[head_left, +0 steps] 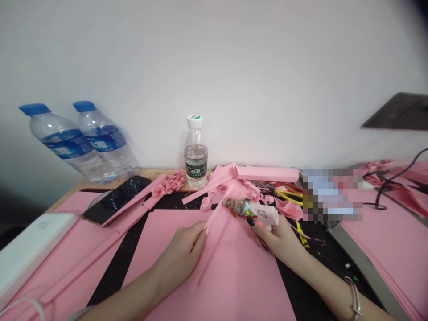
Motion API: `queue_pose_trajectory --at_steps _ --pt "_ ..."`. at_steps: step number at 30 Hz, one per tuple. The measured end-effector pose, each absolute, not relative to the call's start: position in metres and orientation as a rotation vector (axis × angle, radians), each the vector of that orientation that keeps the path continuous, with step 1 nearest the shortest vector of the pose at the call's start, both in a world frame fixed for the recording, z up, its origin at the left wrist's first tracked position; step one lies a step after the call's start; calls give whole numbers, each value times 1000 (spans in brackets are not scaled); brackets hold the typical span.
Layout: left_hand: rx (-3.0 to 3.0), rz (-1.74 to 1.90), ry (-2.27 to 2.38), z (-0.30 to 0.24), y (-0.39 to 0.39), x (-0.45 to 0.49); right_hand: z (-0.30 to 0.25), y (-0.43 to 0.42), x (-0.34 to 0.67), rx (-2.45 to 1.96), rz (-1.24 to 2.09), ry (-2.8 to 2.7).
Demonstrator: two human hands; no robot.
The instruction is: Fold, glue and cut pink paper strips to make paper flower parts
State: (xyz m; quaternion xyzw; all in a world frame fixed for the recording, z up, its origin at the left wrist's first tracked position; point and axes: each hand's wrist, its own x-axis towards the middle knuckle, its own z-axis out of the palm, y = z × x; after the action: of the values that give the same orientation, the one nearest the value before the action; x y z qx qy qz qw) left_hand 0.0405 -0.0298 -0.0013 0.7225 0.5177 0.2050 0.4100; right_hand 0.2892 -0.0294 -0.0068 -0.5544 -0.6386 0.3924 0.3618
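Note:
My left hand pinches a narrow pink paper strip between thumb and fingers, its far end slanting up to the right. In my right hand is a white glue gun, fingers wrapped round it and a small red light glowing near the thumb. Its nozzle end is crusted with multicoloured bits and points left, close to the strip; whether they touch I cannot tell. Below both hands lies a large pink paper sheet. A small pink paper rose sits just beyond the strip.
A small water bottle stands against the wall, with two larger bottles leaning at the left. A phone, a white power bank and a paper-rose stem lie left. Scraps, cables and paper stacks crowd the right.

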Motion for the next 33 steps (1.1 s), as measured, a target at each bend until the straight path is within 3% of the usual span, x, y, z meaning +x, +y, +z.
queue_pose_trajectory --at_steps 33 --pt "1844 487 1310 -2 -30 41 7 -27 283 -1417 993 -1656"
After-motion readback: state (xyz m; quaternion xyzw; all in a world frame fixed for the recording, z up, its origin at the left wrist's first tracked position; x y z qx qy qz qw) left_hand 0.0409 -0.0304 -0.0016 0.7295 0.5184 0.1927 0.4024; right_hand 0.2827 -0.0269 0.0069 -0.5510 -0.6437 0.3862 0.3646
